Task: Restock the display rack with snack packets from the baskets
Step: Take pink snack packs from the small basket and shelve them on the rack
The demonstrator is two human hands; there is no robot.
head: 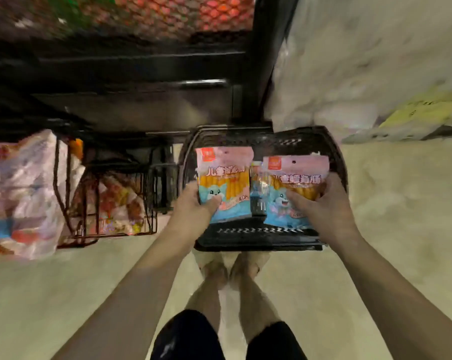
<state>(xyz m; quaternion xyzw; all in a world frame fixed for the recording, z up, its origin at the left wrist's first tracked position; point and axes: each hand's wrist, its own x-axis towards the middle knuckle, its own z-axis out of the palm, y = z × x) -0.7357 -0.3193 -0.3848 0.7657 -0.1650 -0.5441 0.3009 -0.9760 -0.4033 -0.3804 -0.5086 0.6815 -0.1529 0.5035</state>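
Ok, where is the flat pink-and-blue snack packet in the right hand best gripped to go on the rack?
Probably the lower blue half, coming from below and its right edge, as the right hand does. The flat pink-and-blue snack packet stands upright, and its pink top strip carries a small hang hole, which should stay clear.

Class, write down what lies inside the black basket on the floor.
In the basket, a third packet shows partly in the gap. The left packet, in the left hand, and the right packet, in the right hand, cover the rest.
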